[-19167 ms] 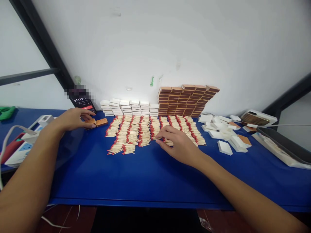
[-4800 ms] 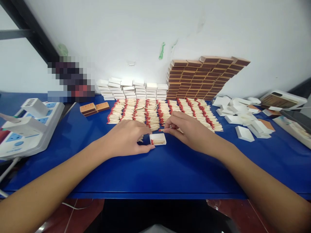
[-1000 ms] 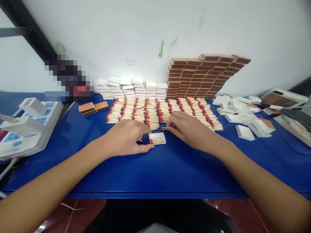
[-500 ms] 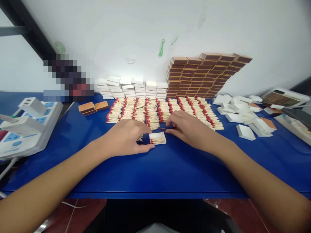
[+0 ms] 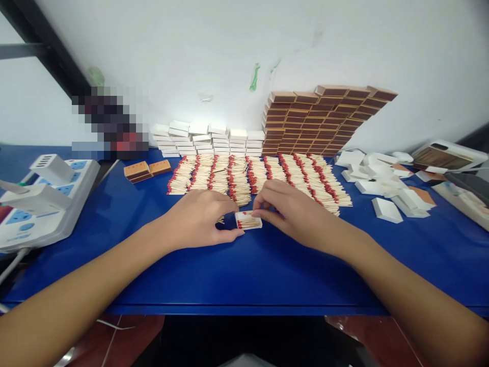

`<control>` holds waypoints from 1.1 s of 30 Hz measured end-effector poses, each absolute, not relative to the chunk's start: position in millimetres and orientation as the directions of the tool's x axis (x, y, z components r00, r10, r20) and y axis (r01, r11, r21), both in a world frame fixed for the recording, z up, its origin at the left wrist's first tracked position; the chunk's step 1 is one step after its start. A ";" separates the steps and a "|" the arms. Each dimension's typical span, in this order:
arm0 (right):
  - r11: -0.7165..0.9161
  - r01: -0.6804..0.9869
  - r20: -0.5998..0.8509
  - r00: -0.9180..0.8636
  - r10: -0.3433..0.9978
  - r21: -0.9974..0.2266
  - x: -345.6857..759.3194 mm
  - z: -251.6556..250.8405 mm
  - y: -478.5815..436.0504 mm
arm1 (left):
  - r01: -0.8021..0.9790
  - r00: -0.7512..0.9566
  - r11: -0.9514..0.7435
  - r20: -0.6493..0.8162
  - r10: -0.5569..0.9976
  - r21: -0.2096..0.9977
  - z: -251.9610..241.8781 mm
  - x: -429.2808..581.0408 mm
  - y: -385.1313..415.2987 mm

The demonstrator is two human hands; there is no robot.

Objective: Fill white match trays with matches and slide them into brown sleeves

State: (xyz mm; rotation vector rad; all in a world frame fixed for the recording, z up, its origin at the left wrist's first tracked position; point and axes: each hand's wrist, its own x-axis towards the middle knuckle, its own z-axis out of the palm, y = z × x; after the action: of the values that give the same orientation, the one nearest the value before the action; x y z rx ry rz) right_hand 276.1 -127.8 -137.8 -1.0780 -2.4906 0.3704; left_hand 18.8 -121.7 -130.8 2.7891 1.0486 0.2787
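Observation:
A small white matchbox tray (image 5: 259, 225) lies on the blue table, part filled with red-tipped matches (image 5: 248, 223). My left hand (image 5: 204, 216) grips its left end, thumb on the near side and fingers on the far side. Over the right end of the tray, my right hand (image 5: 288, 208) is closed in a pinch on matches whose red heads show above the tray's inside. Their exact number is hidden by the fingers. Just beyond both hands lie long rows of loose matches (image 5: 240, 176), heads side by side. A few matches show under my left palm.
White trays (image 5: 219, 136) are stacked against the wall, left of a tall wall of brown matchboxes (image 5: 305, 122). Loose white trays (image 5: 385, 176) pile up at right beside a phone (image 5: 443, 153). Two matchboxes (image 5: 147, 169) and a power strip (image 5: 57, 204) are at left.
My right hand has moved left with the pinched matches, from beside the rows to over the tray. My left hand stays on the tray.

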 end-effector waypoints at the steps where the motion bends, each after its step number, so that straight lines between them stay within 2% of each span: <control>1: 0.680 0.618 0.257 -0.636 0.728 -0.396 272.5 -138.1 -130.6 | 0.635 0.738 -0.745 0.123 0.663 0.204 -131.0 19.3 -122.2; 4: 0.705 0.590 0.246 -0.672 0.699 -0.394 264.9 -141.1 -135.6 | 0.634 0.736 -0.744 0.131 0.664 0.209 -131.5 20.3 -123.2; 10: 0.677 0.601 0.239 -0.647 0.724 -0.424 269.9 -140.2 -134.6 | 0.625 0.743 -0.752 0.135 0.655 0.209 -132.1 18.9 -123.5; 18: 0.647 0.493 0.187 -0.693 0.696 -0.582 261.9 -139.1 -139.4 | 0.622 0.745 -0.755 0.139 0.652 0.208 -130.9 21.6 -124.3; 27: 0.609 0.552 0.128 -0.672 0.729 -0.570 260.8 -138.0 -141.8 | 0.590 0.765 -0.782 0.172 0.621 0.201 -134.0 20.7 -125.3; 33: 0.607 0.589 0.182 -0.621 0.762 -0.533 260.6 -135.7 -141.0 | 0.581 0.768 -0.789 0.186 0.612 0.200 -134.8 20.3 -125.9</control>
State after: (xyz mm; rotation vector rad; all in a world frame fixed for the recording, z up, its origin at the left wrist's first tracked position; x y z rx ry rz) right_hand 260.6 -141.0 -135.7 -1.0804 -2.4431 0.6053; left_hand 20.3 -125.9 -134.8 2.8305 0.9593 0.3661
